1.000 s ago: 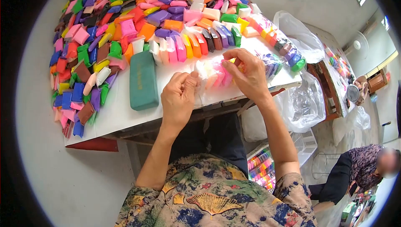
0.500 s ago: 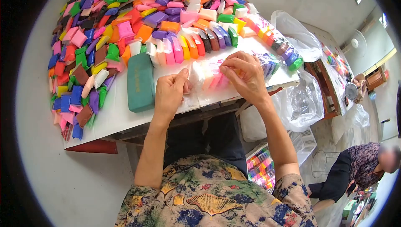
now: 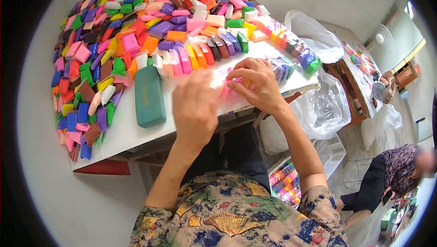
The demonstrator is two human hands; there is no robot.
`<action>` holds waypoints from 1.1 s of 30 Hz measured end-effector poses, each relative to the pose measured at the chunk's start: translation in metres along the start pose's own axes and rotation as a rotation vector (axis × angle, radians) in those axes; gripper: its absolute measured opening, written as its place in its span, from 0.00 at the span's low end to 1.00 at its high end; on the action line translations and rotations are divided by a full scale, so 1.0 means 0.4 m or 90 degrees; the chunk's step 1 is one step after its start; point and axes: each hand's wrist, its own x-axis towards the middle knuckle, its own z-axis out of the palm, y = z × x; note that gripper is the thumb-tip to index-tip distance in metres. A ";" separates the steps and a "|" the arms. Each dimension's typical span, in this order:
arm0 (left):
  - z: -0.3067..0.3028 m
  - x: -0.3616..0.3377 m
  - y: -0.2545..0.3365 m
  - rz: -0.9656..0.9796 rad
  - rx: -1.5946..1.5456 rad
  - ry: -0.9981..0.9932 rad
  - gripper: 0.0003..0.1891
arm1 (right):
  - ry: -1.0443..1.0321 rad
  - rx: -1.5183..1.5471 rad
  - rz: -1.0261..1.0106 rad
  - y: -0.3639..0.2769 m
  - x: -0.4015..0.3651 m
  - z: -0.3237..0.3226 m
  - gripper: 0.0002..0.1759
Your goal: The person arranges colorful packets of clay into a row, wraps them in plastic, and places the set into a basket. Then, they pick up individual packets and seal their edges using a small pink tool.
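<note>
Appearing blurred, the left hand has a grip I cannot tell. The right hand curls its fingers almost together, perhaps pinching the clear bag. Adjusting its film seems in hand, calling next for gentle fingers. Behind stands a packet row.

Faint, perhaps gold lettering on the green case, unreadable

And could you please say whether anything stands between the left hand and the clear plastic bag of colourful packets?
Nothing visible does: the left hand, blurred, appears close beside the clear plastic bag, and the oblong green case lies on the hand's other side.
</note>
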 end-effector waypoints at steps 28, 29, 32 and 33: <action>0.071 -0.032 -0.116 -0.024 -0.186 -0.224 0.17 | 0.127 -0.119 -0.149 -0.003 -0.024 0.114 0.10; 0.068 -0.031 -0.110 -0.019 -0.186 -0.224 0.17 | 0.139 -0.108 -0.160 0.010 -0.026 0.119 0.10; 0.038 -0.001 -0.075 0.058 -0.167 -0.180 0.16 | 0.153 -0.088 -0.157 0.023 -0.037 0.094 0.09; 0.029 0.010 -0.064 0.093 -0.157 -0.157 0.16 | 0.154 -0.083 -0.152 0.026 -0.039 0.083 0.08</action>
